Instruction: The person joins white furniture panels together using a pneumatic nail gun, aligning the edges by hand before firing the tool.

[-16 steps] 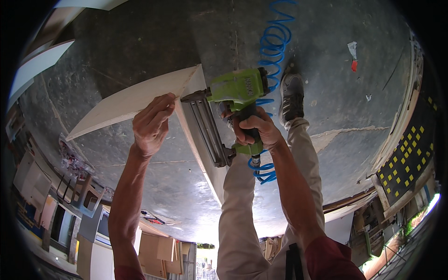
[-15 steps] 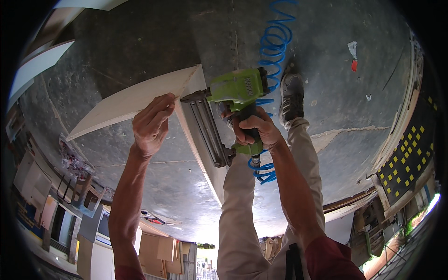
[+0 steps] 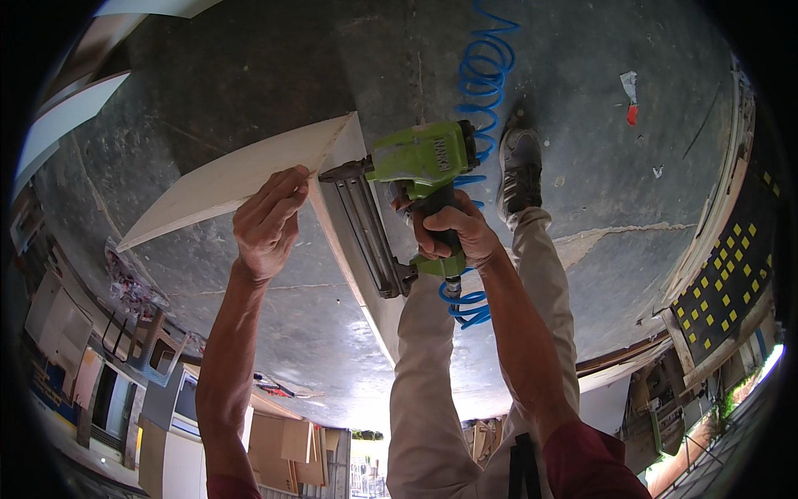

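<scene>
My right hand is wrapped round the handle of a green and black pneumatic nail gun. The gun's nose rests against the corner where two pale boards meet. One wide board stretches off to the left; the other, a long white board, runs from that corner back toward my leg. My left hand grips the edge of the wide board close to the gun's nose, fingers together and bent. Its thumb is partly hidden. A coiled blue air hose joins the gun at its lower end.
Grey concrete floor with cracks lies all round. My shoe is right of the gun, near the hose. A scrap with a red end lies at the far right. A plastic stool and wooden panels stand at the lower left.
The blue hose's far coils have shifted slightly to the left. Both hands, the nail gun and the boards have stayed almost in place.
</scene>
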A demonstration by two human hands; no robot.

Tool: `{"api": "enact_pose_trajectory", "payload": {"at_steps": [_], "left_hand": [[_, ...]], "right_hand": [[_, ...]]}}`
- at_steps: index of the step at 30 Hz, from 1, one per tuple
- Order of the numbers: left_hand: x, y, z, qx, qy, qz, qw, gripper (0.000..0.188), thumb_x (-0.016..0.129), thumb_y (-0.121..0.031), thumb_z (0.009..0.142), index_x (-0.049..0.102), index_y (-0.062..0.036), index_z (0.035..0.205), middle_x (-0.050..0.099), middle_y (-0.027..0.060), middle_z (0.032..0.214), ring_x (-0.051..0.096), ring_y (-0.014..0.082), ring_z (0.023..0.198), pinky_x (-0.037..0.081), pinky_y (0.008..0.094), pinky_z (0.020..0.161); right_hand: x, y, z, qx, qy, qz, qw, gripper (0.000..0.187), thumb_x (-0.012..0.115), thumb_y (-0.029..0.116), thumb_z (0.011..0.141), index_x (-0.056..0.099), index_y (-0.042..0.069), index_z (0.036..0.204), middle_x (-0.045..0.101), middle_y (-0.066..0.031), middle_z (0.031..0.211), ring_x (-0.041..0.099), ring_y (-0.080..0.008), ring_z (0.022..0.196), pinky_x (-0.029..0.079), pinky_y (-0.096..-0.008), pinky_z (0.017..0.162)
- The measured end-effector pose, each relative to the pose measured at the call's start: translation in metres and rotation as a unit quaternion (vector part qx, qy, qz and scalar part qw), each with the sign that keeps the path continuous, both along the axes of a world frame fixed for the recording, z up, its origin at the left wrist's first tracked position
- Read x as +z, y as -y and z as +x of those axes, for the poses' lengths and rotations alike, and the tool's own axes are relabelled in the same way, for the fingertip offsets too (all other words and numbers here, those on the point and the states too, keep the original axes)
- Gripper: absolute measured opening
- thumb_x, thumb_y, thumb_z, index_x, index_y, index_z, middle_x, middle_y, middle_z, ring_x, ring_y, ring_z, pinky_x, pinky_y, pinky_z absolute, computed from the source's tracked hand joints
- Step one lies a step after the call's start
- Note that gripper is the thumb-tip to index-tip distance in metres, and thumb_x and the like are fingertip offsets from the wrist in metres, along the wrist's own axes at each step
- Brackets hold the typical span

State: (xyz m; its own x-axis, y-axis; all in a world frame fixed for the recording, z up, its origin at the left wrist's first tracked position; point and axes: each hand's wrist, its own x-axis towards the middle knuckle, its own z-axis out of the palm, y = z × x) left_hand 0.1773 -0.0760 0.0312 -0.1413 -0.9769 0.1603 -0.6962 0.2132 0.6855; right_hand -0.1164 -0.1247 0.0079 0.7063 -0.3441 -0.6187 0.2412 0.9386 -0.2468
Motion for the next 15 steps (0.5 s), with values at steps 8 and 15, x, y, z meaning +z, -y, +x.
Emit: {"api": "enact_pose_trajectory", "payload": {"at_steps": [8,15], "left_hand": [[0.003,0.0018,-0.0024,0.005,0.006,0.004,1.0,0.013,0.071,0.016,0.079,0.068,0.0059,0.086,0.074,0.0203,0.106,0.073,0.0351,0.1,0.063,0.04,0.084],[0.0051,0.001,0.0017,0.002,0.016,0.012,1.0,0.013,0.071,0.016,0.078,0.068,0.0057,0.086,0.074,0.0203,0.106,0.074,0.0348,0.1,0.063,0.0404,0.085]], "right_hand": [[-0.0005,-0.0019,-0.0014,0.003,0.002,0.016,1.0,0.046,0.058,0.012,0.08,0.057,-0.013,0.119,0.059,-0.0086,0.061,0.042,-0.0088,0.041,0.036,-0.0253,0.041],[-0.0011,-0.0031,-0.0055,-0.011,-0.006,0.016,1.0,0.046,0.059,0.011,0.082,0.057,-0.012,0.123,0.059,-0.0084,0.064,0.043,-0.0089,0.043,0.043,-0.0276,0.049]]}}
